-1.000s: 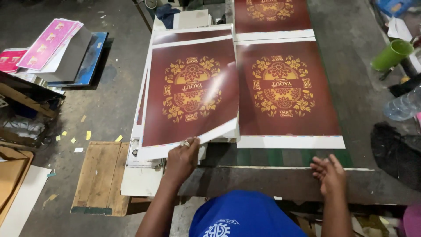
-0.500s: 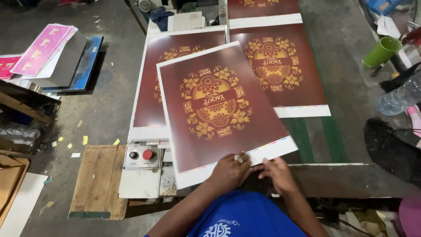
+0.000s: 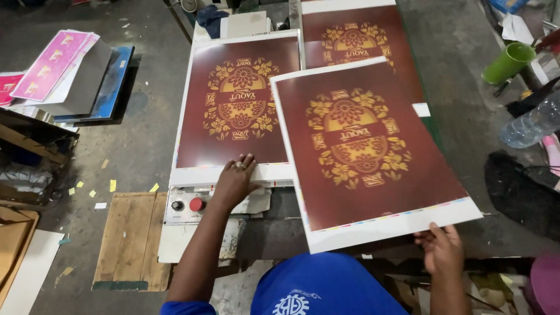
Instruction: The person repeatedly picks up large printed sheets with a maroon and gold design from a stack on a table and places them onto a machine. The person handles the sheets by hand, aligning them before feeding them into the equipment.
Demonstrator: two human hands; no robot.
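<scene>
Working at a dark table (image 3: 461, 116), with a stack of maroon-and-gold printed sheets (image 3: 239, 105) lying on its left half. Swinging the single lifted sheet (image 3: 367, 151) further right than half a second ago, now holding it tilted above the table's right half, its near white margin hanging past the edge. Apparently done separating it from the stack, and carrying it across. Pressing the left hand (image 3: 236, 178), fingers spread flat, onto the stack's near border, no longer gripping the sheet. Pinching the sheet's near right corner with the right hand (image 3: 443, 251), thumb on top. Leaving the red button (image 3: 196, 204) below untouched.
</scene>
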